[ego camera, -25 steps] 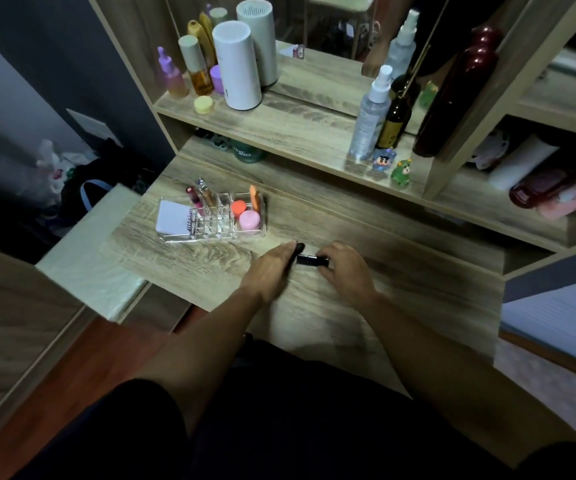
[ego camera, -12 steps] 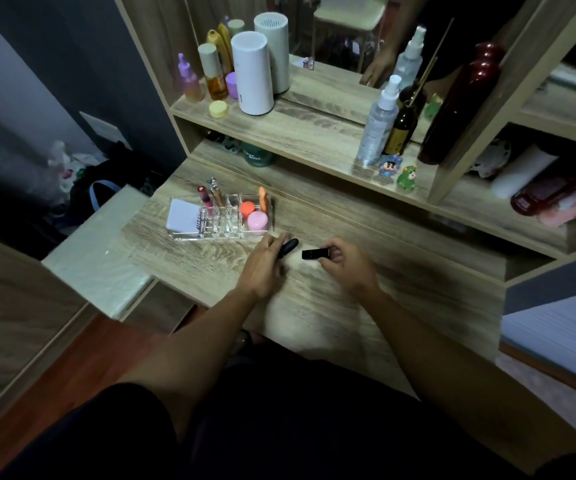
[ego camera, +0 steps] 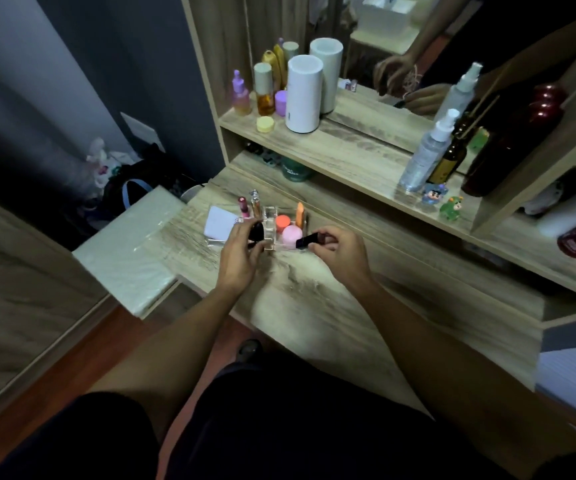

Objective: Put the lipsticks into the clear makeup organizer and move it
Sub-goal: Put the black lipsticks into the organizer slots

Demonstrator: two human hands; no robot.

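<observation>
The clear makeup organizer (ego camera: 269,213) stands on the wooden desk (ego camera: 331,306), holding a pink jar, an orange jar, an orange stick and two slim tubes at its back left. My left hand (ego camera: 241,252) grips a black lipstick (ego camera: 257,231) directly over the organizer's small front slots. My right hand (ego camera: 340,252) holds a second black lipstick (ego camera: 309,240) level, its tip at the organizer's front right corner beside the pink jar. Both lipsticks are off the desk.
A white card (ego camera: 220,221) lies at the organizer's left. The shelf behind carries a white cylinder (ego camera: 303,95), small bottles, a spray bottle (ego camera: 425,155), a dark red bottle (ego camera: 518,140) and little figurines. A mirror stands behind. A white stool top (ego camera: 130,251) is left of the desk.
Both hands have lifted their lipsticks off the desk and carried them forward and left to the organizer. The camera view has shifted too.
</observation>
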